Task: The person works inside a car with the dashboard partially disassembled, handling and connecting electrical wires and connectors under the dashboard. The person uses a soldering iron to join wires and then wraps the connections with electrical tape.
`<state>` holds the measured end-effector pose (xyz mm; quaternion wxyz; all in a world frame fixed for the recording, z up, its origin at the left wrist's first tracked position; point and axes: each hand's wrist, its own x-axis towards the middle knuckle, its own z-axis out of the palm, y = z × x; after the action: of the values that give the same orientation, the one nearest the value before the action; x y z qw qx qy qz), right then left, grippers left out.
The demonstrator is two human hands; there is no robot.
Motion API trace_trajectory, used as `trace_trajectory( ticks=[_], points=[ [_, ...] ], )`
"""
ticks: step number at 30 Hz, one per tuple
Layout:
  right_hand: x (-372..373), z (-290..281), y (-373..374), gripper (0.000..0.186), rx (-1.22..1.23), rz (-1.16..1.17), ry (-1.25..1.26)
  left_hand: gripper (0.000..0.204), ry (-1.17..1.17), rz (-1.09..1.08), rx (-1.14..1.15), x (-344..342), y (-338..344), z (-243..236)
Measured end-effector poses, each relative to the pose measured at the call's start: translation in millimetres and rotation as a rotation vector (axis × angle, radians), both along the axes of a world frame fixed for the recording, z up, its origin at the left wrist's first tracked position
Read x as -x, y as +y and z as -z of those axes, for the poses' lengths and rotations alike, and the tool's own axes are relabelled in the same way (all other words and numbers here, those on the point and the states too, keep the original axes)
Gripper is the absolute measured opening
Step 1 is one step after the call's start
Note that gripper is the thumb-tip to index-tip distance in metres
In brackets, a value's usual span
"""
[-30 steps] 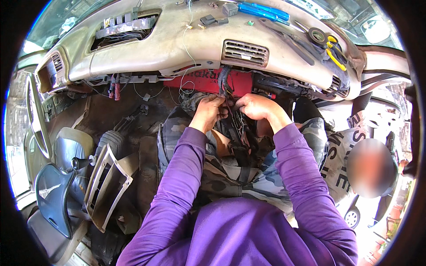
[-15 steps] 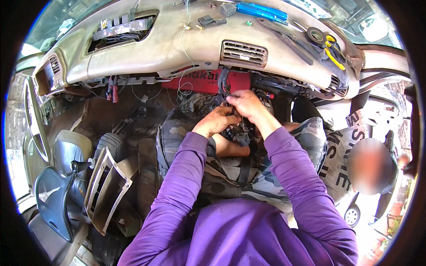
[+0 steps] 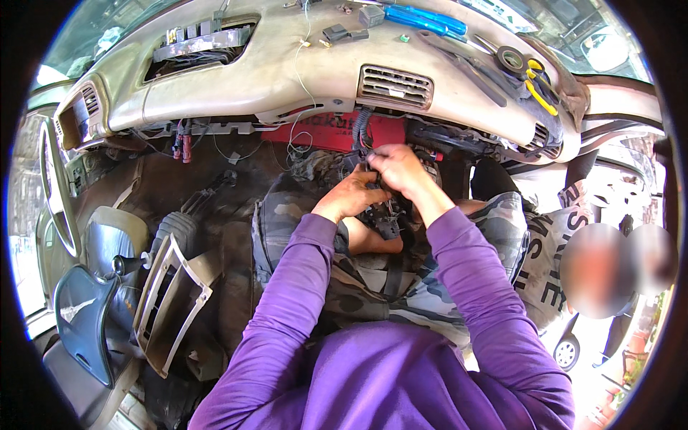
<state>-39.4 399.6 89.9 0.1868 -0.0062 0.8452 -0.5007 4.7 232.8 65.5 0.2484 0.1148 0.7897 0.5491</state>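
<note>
A dark wiring harness hangs down from under the dashboard, below the middle air vent. My left hand pinches its lower part from the left side. From the right, my right hand is closed on the same bundle, thumb and fingers pressed together near a dark connector block. The exact wires between my fingertips are hidden. Below my hands, the harness's loose end with black connectors dangles over my bent leg.
Pliers, blue-handled screwdrivers, black tape and yellow-handled scissors lie on the dashboard. A loose trim frame stands by the gear lever at left. A co-worker is close at right.
My hands stay almost in place on the harness, with small finger shifts. The dangling connectors have turned slightly. Another person has come into view at the far right.
</note>
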Motion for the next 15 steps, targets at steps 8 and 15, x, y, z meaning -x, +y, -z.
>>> trace_trajectory(
  ticks=[8, 15],
  points=[
    [26, -21, 40, 0.014, 0.891, 0.485, -0.648, 0.028, -0.371, -0.347, -0.494, 2, -1, -39],
    [6, -40, 16, 0.027, -0.499, -0.306, 0.269, 0.028, -0.322, -0.586, -0.333, 12, -9, -4]
  ],
)
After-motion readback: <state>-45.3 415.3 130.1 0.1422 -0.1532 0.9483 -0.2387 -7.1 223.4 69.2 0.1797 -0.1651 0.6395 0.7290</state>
